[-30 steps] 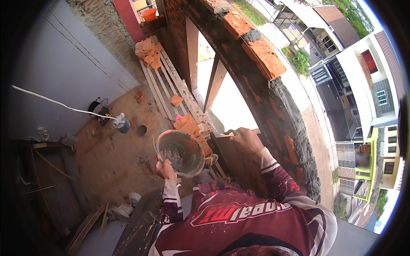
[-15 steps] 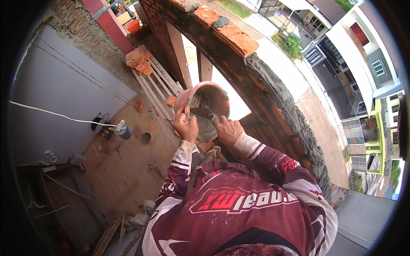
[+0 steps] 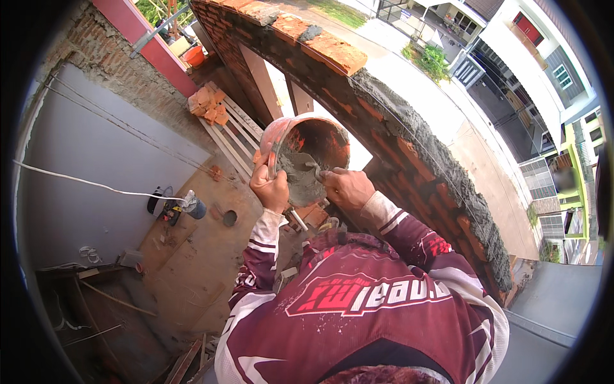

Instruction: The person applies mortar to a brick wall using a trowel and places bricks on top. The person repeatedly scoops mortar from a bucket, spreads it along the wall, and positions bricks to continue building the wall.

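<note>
Shirt (image 3: 368,320) is bearing red-white lettering; left hand (image 3: 270,189) is gripping round bucket (image 3: 274,136); right hand (image 3: 350,190) is clenching trowel (image 3: 315,168) against lumpy mortar (image 3: 306,190)

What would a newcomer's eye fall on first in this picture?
Probably the tilted bucket near the centre: the left hand grips it, and the right hand holds a trowel in its grey mortar. Next comes the brick wall, curving from top centre to lower right, with a rough mortar strip along its top.
</note>
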A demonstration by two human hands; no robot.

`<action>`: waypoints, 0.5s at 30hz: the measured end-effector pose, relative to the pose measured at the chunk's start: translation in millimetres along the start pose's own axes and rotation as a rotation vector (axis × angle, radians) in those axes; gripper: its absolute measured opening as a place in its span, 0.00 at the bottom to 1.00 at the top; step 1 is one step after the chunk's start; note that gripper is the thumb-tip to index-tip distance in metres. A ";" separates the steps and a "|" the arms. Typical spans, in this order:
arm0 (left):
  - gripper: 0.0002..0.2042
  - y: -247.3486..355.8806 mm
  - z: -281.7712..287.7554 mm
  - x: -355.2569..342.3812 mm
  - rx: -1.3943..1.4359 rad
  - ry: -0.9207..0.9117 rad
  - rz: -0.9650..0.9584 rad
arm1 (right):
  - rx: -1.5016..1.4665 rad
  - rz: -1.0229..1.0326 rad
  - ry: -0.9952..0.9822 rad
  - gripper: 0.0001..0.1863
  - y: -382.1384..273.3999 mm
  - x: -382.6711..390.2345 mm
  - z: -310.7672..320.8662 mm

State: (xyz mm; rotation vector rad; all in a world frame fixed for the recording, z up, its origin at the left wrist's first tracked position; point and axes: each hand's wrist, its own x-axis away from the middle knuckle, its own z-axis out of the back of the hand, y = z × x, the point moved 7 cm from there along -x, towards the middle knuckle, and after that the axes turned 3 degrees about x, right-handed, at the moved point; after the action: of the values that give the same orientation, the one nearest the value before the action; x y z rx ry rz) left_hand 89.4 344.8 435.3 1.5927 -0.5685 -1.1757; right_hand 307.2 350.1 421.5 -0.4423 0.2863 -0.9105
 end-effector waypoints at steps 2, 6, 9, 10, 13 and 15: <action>0.15 1.5 1.9 0.9 -0.039 0.014 0.015 | 0.335 -0.058 -0.006 0.15 7.8 7.9 14.8; 0.04 21.1 -12.1 7.1 -0.108 0.020 -0.117 | 0.358 -0.328 -0.019 0.17 28.8 5.6 25.1; 0.04 35.0 -29.8 15.2 -0.060 -0.070 -0.206 | 0.236 -0.361 -0.101 0.13 31.4 -2.5 9.0; 0.04 37.3 -31.3 17.0 -0.047 -0.082 -0.210 | 0.101 -0.318 -0.193 0.14 29.2 -2.4 -2.3; 0.03 35.4 -27.1 17.3 0.036 -0.071 -0.148 | -0.483 -0.344 -0.301 0.17 28.2 12.1 -20.9; 0.02 25.3 -19.0 17.1 0.095 -0.023 -0.020 | -0.766 -0.455 -0.418 0.18 30.0 31.2 -30.4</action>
State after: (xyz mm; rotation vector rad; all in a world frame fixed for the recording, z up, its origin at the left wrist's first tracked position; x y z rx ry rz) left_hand 118.2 330.3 451.4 1.6701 -0.6326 -1.1987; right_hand 333.5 333.4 378.8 -1.4300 0.1399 -1.1035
